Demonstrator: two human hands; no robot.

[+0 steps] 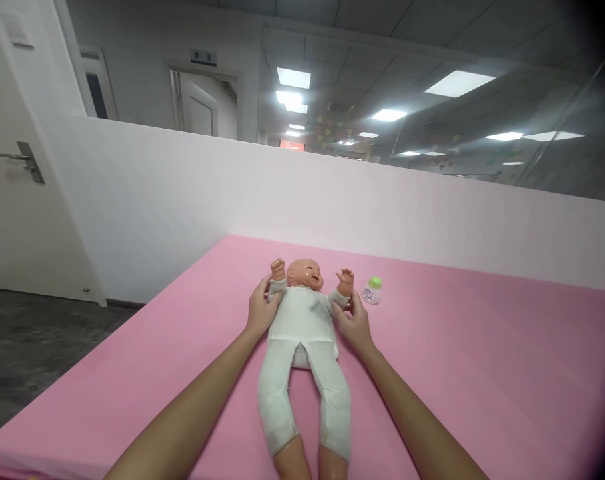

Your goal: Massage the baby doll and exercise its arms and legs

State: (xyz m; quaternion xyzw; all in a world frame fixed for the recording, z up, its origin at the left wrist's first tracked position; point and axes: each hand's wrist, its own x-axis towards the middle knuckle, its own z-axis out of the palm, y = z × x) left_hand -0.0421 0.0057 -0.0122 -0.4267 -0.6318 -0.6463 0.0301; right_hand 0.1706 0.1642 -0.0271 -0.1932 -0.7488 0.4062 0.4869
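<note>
A baby doll (pixel 302 317) with a white cloth body lies on its back on the pink table cover (pixel 192 313). Its head is at the far side, turned to the right, and its legs point toward me. My left hand (pixel 262 307) is closed around the doll's arm on the left, just below its raised plastic hand. On the other side, my right hand (pixel 355 323) grips the doll's other arm, thumb in front and fingers partly hidden behind it. Just beyond my right hand stands a small clear bottle (pixel 371 292) with a green cap.
A low white wall (pixel 382 213) runs along the table's far edge, with glass above it. To the left are a door (pixel 27 200) with a metal handle and a dark grey floor (pixel 37 340) beside the table's left edge.
</note>
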